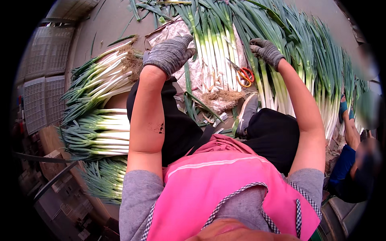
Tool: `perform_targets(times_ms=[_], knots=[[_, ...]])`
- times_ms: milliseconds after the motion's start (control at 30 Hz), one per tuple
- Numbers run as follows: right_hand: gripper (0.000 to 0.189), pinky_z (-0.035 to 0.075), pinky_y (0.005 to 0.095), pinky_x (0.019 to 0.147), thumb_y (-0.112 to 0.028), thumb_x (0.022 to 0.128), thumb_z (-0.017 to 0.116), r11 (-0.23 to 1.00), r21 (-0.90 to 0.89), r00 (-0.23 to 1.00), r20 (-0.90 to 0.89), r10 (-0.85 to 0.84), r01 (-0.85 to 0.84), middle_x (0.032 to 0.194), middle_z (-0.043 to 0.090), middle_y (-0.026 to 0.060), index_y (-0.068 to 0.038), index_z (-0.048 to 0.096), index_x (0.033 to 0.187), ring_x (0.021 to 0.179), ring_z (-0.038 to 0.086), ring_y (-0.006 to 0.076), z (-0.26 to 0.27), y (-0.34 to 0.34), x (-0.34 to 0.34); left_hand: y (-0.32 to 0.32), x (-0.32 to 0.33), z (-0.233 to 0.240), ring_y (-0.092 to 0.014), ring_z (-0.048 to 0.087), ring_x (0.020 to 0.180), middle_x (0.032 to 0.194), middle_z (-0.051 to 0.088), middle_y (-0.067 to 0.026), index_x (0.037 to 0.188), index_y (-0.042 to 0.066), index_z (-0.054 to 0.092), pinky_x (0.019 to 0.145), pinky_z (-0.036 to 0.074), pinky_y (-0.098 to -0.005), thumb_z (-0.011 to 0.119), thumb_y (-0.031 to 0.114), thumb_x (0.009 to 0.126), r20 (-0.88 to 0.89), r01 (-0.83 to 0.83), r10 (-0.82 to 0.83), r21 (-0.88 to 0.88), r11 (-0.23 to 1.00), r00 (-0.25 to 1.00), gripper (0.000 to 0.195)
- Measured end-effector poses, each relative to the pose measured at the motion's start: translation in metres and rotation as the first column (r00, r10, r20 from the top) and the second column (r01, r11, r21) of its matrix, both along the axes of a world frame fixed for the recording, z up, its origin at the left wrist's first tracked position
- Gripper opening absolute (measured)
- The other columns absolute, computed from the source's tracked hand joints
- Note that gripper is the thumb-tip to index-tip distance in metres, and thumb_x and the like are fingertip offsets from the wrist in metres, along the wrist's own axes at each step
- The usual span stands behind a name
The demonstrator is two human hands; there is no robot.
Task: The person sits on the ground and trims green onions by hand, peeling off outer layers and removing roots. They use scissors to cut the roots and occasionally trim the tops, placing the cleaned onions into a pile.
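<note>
Before me, a bunch of long green onions [215, 54] lies on a pale woven sack [181, 30], roots towards me and green leaves pointing away. My left hand [173, 54], in a grey knitted glove, is at the left edge of this bunch. Its fingers point towards the stalks, and its grip is unclear. On the other side my gloved right hand [267, 51] is bent over the leaves of a neighbouring onion row [271, 87]; whether it grips any is hidden. Scissors with orange-red handles [245, 76] rest on the bunch's right edge.
Rooted onions [105, 75] are heaped to my left, above a neatly laid pile [108, 135]. More onions [319, 75] stretch along the right, where another person [349, 162] sits. Leaf scraps [211, 117] lie between my feet. White plastic crates [45, 54] stand far left.
</note>
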State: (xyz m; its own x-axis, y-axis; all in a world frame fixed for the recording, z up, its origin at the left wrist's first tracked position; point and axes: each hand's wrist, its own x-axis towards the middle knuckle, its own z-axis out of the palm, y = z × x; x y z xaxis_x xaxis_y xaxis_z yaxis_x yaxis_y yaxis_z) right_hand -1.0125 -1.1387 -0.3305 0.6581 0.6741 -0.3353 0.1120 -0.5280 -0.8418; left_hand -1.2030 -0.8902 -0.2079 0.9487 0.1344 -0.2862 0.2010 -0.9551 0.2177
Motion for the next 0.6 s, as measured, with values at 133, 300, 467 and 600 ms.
perform_targets(times_ms=[133, 300, 467, 600], knots=[[0.037, 0.047, 0.0275, 0.062, -0.023, 0.077, 0.058, 0.990, -0.138, 0.992, -0.123, 0.016, -0.033, 0.081, 0.060, 0.0122, 0.002, 0.055, 0.104, 0.066, 0.057, 0.0172, -0.184, 0.085, -0.062, 0.015, -0.003, -0.006, -0.033, 0.054, 0.091, 0.098, 0.057, -0.0181, 0.113, 0.009, 0.047, 0.077, 0.042, -0.0420, 0.046, 0.037, 0.082, 0.049, 0.014, -0.014, 0.014, 1.000, 0.999, 0.042], [0.033, 0.043, 0.0389, 0.083, -0.017, 0.074, 0.052, 0.773, -0.615, 0.988, 0.082, -0.134, 0.156, 0.107, 0.052, 0.0225, -0.007, 0.050, 0.106, 0.099, 0.052, 0.0329, -0.194, 0.131, -0.167, 0.035, -0.033, -0.007, -0.034, 0.056, 0.083, 0.087, 0.059, -0.0183, 0.107, 0.008, 0.052, 0.072, 0.043, -0.0422, 0.050, 0.036, 0.080, 0.052, -0.052, 0.052, 0.005, 0.999, 0.997, 0.040], [0.053, 0.039, 0.0432, 0.087, -0.021, 0.071, 0.060, 0.651, -0.697, 0.935, 0.080, -0.346, 0.300, 0.119, 0.037, 0.0156, -0.010, 0.037, 0.117, 0.110, 0.041, 0.0343, -0.157, 0.155, -0.211, 0.042, -0.049, -0.001, -0.032, 0.056, 0.081, 0.085, 0.058, -0.0186, 0.106, 0.006, 0.052, 0.070, 0.044, -0.0408, 0.051, 0.034, 0.079, -0.010, -0.075, 0.075, -0.029, 0.997, 0.997, 0.039], [0.063, 0.038, 0.0441, 0.087, -0.026, 0.070, 0.062, 0.604, -0.731, 0.924, 0.096, -0.370, 0.318, 0.121, 0.038, 0.0143, -0.014, 0.031, 0.124, 0.112, 0.040, 0.0324, -0.170, 0.155, -0.222, 0.041, -0.051, -0.006, -0.031, 0.057, 0.081, 0.088, 0.059, -0.0175, 0.107, 0.006, 0.051, 0.070, 0.044, -0.0403, 0.052, 0.034, 0.078, -0.008, -0.027, 0.026, -0.050, 0.998, 1.000, 0.040]])
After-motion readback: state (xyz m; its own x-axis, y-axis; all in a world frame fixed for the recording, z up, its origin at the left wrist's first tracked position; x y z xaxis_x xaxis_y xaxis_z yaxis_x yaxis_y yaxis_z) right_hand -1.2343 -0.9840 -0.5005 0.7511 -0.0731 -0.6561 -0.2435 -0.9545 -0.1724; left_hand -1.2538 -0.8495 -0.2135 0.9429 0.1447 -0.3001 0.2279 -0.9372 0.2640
